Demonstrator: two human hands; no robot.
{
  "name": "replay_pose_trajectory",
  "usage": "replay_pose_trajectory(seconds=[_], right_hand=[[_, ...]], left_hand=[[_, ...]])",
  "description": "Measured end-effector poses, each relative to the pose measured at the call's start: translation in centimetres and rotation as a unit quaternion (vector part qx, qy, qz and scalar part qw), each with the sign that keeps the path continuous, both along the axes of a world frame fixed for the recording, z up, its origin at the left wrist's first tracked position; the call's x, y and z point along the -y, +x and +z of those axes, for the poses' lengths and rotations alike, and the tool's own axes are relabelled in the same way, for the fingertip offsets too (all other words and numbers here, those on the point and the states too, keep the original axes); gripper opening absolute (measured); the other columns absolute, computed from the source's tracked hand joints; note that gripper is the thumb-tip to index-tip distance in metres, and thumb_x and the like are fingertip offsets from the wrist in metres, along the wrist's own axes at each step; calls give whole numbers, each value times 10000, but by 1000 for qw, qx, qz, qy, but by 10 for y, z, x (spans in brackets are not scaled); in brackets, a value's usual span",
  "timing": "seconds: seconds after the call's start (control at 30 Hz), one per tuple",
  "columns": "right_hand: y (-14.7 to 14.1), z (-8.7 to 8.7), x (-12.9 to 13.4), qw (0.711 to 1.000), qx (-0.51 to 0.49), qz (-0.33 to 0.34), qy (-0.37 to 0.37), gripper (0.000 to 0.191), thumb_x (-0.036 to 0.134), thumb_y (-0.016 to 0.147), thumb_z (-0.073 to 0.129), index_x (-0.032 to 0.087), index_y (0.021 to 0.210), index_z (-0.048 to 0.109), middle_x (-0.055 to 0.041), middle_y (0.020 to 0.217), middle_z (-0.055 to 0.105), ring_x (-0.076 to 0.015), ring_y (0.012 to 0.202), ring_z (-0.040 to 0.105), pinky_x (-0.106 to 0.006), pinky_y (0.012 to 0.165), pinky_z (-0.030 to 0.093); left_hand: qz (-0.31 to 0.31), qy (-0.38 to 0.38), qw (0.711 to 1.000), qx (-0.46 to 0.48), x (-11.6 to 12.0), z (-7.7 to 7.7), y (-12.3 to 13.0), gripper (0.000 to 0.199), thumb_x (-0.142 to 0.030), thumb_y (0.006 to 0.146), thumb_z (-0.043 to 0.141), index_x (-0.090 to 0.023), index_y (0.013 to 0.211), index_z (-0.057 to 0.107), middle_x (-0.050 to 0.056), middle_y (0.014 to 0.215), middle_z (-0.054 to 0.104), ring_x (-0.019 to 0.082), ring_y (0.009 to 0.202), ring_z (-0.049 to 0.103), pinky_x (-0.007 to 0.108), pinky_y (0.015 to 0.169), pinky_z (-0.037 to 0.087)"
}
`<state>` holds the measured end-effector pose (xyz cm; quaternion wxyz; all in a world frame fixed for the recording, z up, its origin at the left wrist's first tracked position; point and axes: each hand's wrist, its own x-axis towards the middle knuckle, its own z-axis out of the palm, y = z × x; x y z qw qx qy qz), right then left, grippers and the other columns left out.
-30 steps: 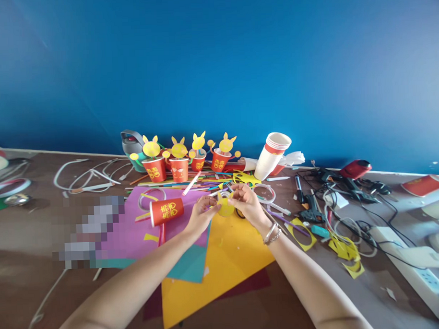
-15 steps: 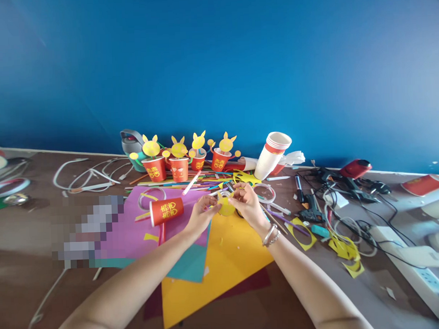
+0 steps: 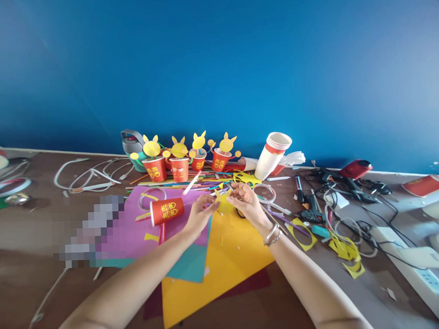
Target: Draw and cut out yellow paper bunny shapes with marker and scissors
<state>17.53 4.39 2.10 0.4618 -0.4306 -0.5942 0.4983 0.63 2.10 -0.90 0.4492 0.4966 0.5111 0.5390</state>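
Between both hands, above the orange sheet [image 3: 223, 260], is a round yellow paper piece [image 3: 225, 204] with small pointed ears. My left hand [image 3: 202, 213] pinches its left edge. The fingers of my right hand [image 3: 247, 203] close on its upper right side. To the left, a red paper cup [image 3: 168, 211] lies on its side on the purple sheet [image 3: 124, 230]. Behind stand several red cups with yellow eared heads, one of them a cup [image 3: 178, 170] with a face on it. Black scissor handles [image 3: 239, 213] show partly under my right hand.
A tilted stack of white cups [image 3: 271, 155] stands at the back, with colored sticks [image 3: 205, 177] beside it. Glue guns [image 3: 311, 209], cables and a white power strip [image 3: 413, 268] lie to the right. Yellow scraps [image 3: 301, 233] are nearby. A grey-green container [image 3: 132, 146] stands back left.
The yellow piece has tilted and shifted slightly up between my fingers. My right hand has moved a little, uncovering more of the black handles.
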Motion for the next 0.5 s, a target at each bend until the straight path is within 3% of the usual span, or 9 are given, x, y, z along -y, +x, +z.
replay_pose_trajectory(seconds=[0.13,0.3,0.5], right_hand=[[0,0,0,998,44,24,-24,288,398,711,684,169,863,599,-20,788,604,-113,638,509,-241,567,400],[-4,1,5,997,37,21,-66,302,455,710,668,167,667,586,44,534,441,-70,464,342,-222,428,258],[-4,1,5,996,-3,12,-93,335,473,644,708,169,614,571,53,496,419,-58,431,287,-222,407,204]], left_hand=[[-4,6,1000,14,-1,-2,-1,249,-420,688,678,-187,662,594,29,816,604,170,804,545,270,706,419],[-17,7,1000,-7,1,2,0,269,-428,679,693,-184,632,590,27,827,623,167,787,558,267,685,420],[-13,-16,999,-24,3,7,1,246,-401,689,683,-195,821,665,16,811,628,144,715,528,244,624,388]])
